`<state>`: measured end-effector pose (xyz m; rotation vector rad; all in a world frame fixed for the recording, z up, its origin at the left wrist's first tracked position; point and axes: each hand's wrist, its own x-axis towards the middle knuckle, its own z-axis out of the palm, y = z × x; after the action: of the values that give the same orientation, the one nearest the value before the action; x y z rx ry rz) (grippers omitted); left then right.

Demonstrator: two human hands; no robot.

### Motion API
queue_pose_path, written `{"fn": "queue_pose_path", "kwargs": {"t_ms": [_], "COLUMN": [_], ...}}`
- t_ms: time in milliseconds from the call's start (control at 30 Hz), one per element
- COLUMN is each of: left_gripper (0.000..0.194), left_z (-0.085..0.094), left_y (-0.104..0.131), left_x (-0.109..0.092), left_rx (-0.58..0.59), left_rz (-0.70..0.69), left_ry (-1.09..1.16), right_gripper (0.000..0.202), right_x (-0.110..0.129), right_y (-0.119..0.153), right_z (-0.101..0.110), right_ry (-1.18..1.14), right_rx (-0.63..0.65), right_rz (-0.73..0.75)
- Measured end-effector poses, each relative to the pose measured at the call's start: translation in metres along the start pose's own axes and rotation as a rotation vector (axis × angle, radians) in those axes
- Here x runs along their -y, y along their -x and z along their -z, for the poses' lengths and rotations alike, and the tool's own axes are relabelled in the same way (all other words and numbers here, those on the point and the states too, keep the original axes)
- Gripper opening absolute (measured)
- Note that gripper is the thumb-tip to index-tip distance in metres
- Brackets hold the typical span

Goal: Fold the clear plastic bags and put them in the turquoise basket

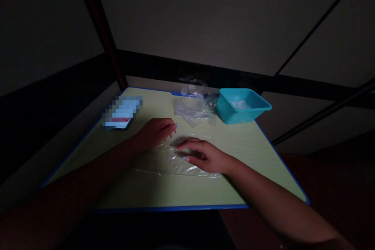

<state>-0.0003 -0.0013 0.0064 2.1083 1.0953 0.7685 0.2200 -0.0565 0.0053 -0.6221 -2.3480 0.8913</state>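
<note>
Head cam view, dim room: two bare hands work over a thin, clear, shiny sheet or bag of plastic film (175, 168) lying spread near the middle of a pale yellow-green, wood-grain counter (170, 193) w/ blue edging. L hand (161, 131) is at the film's far side, fingers bent down, thumb stretched to the R; can't tell if it has a pinch of film or nothing. R hand (205, 156) is just nearer & to the R, over the film, palm down, loosely curved, w/ a clear gap betw. thumb & fingers and no visible grip on anything; can't tell how firmly it touches. Beyond the hands, at the counter's far edge, is a crumpled pile of clear plastic (190, 111). Just R of that pile, at the far R corner, stands a turquoise, rectangular, open-top plastic bin (234, 116) w/ sth. white (240, 104) inside, too small to ID. Far L: a dark-edged phone (124, 113), its lit screen pixelated. Bkgd: dark, plain wall panels (190, 19).
</note>
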Motion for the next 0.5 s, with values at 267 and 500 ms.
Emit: {"fn": "queue_pose_path", "kwargs": {"t_ms": [267,500], "left_gripper": [0.037,0.041], "left_z": [0.002,0.001], "left_y": [-0.006,-0.002], "left_x": [-0.002,-0.003], "left_rx": [-0.127,-0.095], "left_rz": [0.089,0.036], "left_ry": [0.255,0.258], "right_gripper": [0.031,0.056], "right_x": [0.038,0.060], "right_y": [0.011,0.033], "right_z": [0.007,0.017], "right_ry": [0.264,0.284], "right_rx": [0.293,0.489], "right_rz": [0.042,-0.140]}}
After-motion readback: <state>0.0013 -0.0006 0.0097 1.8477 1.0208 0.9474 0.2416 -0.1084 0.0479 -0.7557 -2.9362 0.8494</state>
